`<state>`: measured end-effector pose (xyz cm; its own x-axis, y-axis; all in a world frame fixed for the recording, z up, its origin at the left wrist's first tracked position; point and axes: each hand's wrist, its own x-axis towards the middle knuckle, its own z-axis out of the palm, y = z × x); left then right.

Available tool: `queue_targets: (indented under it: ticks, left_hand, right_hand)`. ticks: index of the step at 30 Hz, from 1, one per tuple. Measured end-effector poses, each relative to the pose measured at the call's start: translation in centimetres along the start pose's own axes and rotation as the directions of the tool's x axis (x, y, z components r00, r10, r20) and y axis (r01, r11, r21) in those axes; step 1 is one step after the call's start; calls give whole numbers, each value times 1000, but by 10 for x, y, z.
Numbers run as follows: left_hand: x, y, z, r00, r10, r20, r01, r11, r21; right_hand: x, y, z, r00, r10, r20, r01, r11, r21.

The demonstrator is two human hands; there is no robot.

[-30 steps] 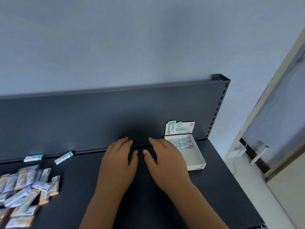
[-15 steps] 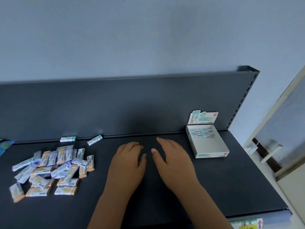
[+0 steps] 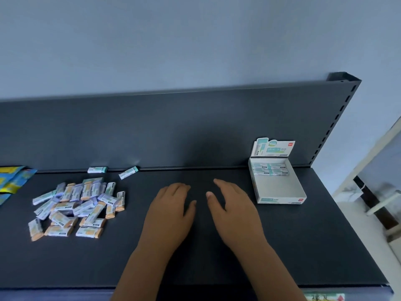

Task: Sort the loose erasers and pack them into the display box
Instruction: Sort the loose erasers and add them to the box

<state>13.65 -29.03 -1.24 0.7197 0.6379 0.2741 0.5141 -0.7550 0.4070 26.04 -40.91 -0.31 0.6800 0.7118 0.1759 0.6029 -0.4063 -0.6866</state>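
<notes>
A heap of loose wrapped erasers, orange, purple and green, lies on the left of the dark shelf. Two green erasers lie apart by the back panel, one flat and one slanted. The white display box stands at the right with its lid flap up and a few green erasers packed at its far end. My left hand and my right hand lie flat, palms down, side by side in the middle of the shelf, holding nothing.
The shelf's dark back panel rises behind everything. Blue and yellow packets poke in at the far left edge. Past the shelf's right end are a pale door frame and the floor. A printed label shows under the front edge.
The view has swung left and down, bringing the whole eraser heap and the blue and yellow packets into sight. Both hands stay flat on the shelf.
</notes>
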Motion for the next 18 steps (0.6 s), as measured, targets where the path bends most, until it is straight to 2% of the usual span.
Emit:
queue_targets:
  ticks: [8, 13, 18]
  left_hand:
    - [-7, -23, -11, 999, -33, 15, 33, 999, 31]
    - [-9, -70, -32, 999, -51, -16, 51, 998, 35]
    - [-8, -121, -56, 999, -21, -35, 21, 1000, -9]
  right_hand:
    - [-1, -19, 26, 996, -24, 89, 16, 996, 90]
    - [5, -63, 65, 989, -97, 114, 81, 987, 138]
    - [8, -105, 113, 986, -97, 134, 80, 989, 127]
